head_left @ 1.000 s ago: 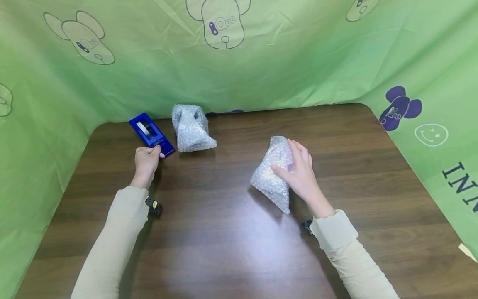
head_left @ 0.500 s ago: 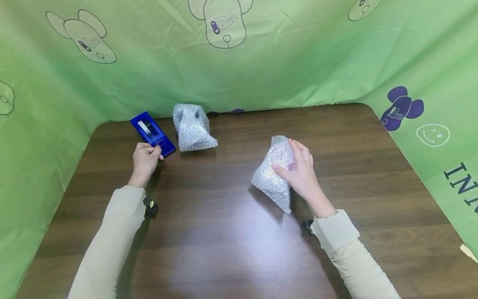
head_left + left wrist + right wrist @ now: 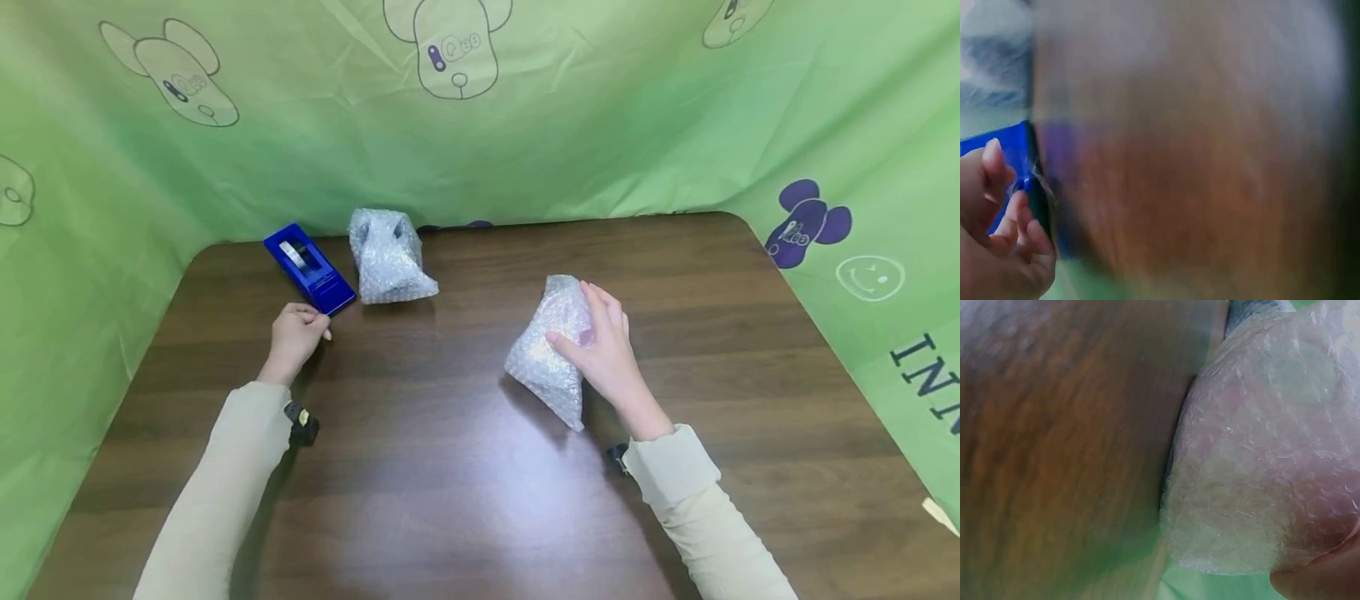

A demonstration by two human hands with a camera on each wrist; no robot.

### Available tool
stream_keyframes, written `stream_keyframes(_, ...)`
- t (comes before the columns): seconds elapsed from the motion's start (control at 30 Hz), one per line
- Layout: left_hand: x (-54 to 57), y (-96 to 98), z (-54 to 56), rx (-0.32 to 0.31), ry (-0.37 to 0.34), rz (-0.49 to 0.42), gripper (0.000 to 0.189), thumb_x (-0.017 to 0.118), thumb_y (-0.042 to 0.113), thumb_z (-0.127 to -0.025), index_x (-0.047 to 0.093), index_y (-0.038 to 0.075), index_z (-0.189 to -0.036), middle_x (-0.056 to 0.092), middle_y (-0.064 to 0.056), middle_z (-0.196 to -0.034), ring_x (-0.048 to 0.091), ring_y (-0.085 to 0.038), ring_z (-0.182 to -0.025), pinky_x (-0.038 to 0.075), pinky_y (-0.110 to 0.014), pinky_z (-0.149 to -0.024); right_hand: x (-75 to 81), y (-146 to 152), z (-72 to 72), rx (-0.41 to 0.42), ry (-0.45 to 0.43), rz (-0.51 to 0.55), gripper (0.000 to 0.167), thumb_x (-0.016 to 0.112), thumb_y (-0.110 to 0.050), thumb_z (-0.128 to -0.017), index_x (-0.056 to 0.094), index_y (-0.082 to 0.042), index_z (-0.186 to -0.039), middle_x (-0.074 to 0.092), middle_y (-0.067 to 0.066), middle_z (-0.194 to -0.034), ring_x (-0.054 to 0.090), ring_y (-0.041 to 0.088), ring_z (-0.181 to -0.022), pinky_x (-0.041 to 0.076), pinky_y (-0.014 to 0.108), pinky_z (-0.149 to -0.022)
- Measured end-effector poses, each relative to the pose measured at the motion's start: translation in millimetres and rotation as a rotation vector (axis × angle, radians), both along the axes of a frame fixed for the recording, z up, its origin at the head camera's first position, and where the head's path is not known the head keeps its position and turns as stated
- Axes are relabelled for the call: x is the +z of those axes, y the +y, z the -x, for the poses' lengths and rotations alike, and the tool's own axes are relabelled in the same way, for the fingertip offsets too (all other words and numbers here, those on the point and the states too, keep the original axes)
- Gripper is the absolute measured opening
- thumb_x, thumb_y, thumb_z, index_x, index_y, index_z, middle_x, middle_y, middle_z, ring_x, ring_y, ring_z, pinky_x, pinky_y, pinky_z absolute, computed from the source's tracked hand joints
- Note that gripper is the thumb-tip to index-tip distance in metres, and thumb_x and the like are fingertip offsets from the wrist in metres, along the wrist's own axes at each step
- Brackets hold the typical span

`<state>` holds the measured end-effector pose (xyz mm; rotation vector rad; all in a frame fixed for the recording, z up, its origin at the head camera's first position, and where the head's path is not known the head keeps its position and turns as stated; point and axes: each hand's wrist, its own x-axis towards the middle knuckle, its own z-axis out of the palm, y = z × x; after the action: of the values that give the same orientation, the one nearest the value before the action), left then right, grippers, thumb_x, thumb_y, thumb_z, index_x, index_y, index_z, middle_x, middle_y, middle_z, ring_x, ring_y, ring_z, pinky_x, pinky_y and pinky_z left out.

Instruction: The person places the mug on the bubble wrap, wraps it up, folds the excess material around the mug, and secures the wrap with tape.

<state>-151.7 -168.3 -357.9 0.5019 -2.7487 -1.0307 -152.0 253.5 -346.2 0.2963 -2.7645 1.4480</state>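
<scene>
At the back left of the table lies a blue tape dispenser (image 3: 330, 292) with a roll in its recess. My left hand (image 3: 294, 340) is just off its front end, thumb and fingertips pinched together. In the left wrist view a thin clear strip of tape (image 3: 1049, 185) shows at those fingertips, beside the blue dispenser (image 3: 1013, 140). On the right, my right hand (image 3: 609, 362) grips a bubble-wrapped package (image 3: 543, 358) by its side, thumb on the near face. The wrap fills much of the right wrist view; what it covers cannot be made out.
A second bubble-wrapped package (image 3: 390, 262) stands just right of the dispenser, near the back edge. Green printed cloth (image 3: 570, 125) hangs behind and along both sides of the brown wooden table (image 3: 420, 467).
My left hand has drawn back from the dispenser's front end, toward me. The right hand and its package have stayed in place.
</scene>
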Motion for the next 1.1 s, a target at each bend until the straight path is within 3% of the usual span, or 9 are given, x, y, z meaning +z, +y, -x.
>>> stream_keyframes(0.07, 3.3, 3.7, -0.1, -0.024, -0.028, 0.013, 0.04, 0.05, 0.017, -0.091, 0.068, -0.007, -0.064, 0.061, -0.023, -0.107, 0.055, -0.031, -0.103, 0.04, -0.025, -0.075, 0.6, 2, -0.6, -0.004, 0.0, 0.0, 0.085, 0.069, -0.031, -0.083, 0.023, -0.011, -0.151, 0.023, 0.015, -0.154, 0.021, 0.037, -0.139, 0.029, 0.057, -0.108)
stream_keyframes(0.17, 16.6, 12.7, -0.8, -0.049, -0.029, -0.036, 0.048, 0.05, 0.029, -0.096, 0.068, -0.009, -0.071, 0.063, -0.023, -0.105, 0.056, -0.03, -0.096, 0.039, -0.026, -0.073, 0.6, 4, -1.8, -0.009, 0.008, -0.001, 0.085, 0.07, -0.03, -0.082, 0.024, -0.009, -0.151, 0.023, 0.016, -0.154, 0.021, 0.038, -0.139, 0.029, 0.057, -0.108)
stream_keyframes(0.33, 37.7, 43.6, -2.5, -0.22, -0.083, -0.192, 0.047, 0.05, 0.038, -0.098, 0.064, -0.007, -0.094, 0.063, -0.016, -0.101, 0.054, -0.016, -0.084, 0.045, -0.021, -0.073, 1.5, 5, -2.7, -0.014, 0.014, -0.001, 0.085, 0.07, -0.03, -0.083, 0.024, -0.011, -0.151, 0.023, 0.015, -0.154, 0.021, 0.037, -0.139, 0.029, 0.057, -0.108)
stream_keyframes(0.43, 43.9, 68.9, -5.2, -0.339, -0.088, -0.252, 0.035, 0.057, 0.03, -0.096, 0.061, -0.004, -0.104, 0.063, -0.015, -0.108, 0.057, -0.009, -0.088, 0.047, -0.019, -0.078, 2.2, 4, -2.0, -0.003, 0.005, -0.004, 0.085, 0.069, -0.031, -0.084, 0.022, -0.012, -0.152, 0.022, 0.015, -0.154, 0.021, 0.038, -0.139, 0.029, 0.057, -0.108)
stream_keyframes(0.57, 49.9, 103.1, -9.1, -0.46, -0.079, -0.375, 0.028, 0.062, 0.013, -0.092, 0.058, -0.004, -0.113, 0.06, -0.02, -0.121, 0.062, -0.011, -0.097, 0.051, -0.019, -0.083, 1.4, 3, -1.2, 0.004, -0.006, -0.013, 0.086, 0.069, -0.032, -0.084, 0.021, -0.012, -0.152, 0.022, 0.015, -0.154, 0.021, 0.037, -0.139, 0.029, 0.058, -0.108)
stream_keyframes(0.8, 59.3, 149.6, -12.8, -0.587, -0.008, -0.619, 0.033, 0.06, -0.005, -0.087, 0.052, -0.009, -0.119, 0.05, -0.025, -0.133, 0.06, -0.038, -0.113, 0.054, -0.029, -0.09, 7.5, 3, 1.1, 0.035, -0.036, -0.062, 0.088, 0.068, -0.033, -0.084, 0.018, -0.009, -0.152, 0.019, 0.017, -0.156, 0.017, 0.039, -0.142, 0.024, 0.06, -0.112)
stream_keyframes(0.93, 59.9, 173.4, -13.4, -0.625, 0.039, -0.638, 0.03, 0.062, -0.006, -0.086, 0.054, -0.006, -0.115, 0.052, -0.022, -0.131, 0.064, -0.037, -0.106, 0.056, -0.032, -0.088, 14.3, 6, 2.2, 0.061, -0.068, -0.107, 0.089, 0.068, -0.034, -0.085, 0.016, -0.007, -0.152, 0.017, 0.021, -0.155, 0.016, 0.042, -0.142, 0.022, 0.063, -0.113)
stream_keyframes(1.1, 54.6, 198.7, -15.3, -0.699, 0.126, -0.56, 0.027, 0.065, -0.004, -0.084, 0.059, -0.002, -0.11, 0.055, -0.019, -0.125, 0.066, -0.031, -0.097, 0.057, -0.03, -0.083, 20.7, 8, 4.2, 0.083, -0.101, -0.144, 0.09, 0.068, -0.036, -0.086, 0.015, -0.006, -0.152, 0.016, 0.023, -0.156, 0.016, 0.043, -0.142, 0.022, 0.065, -0.112)
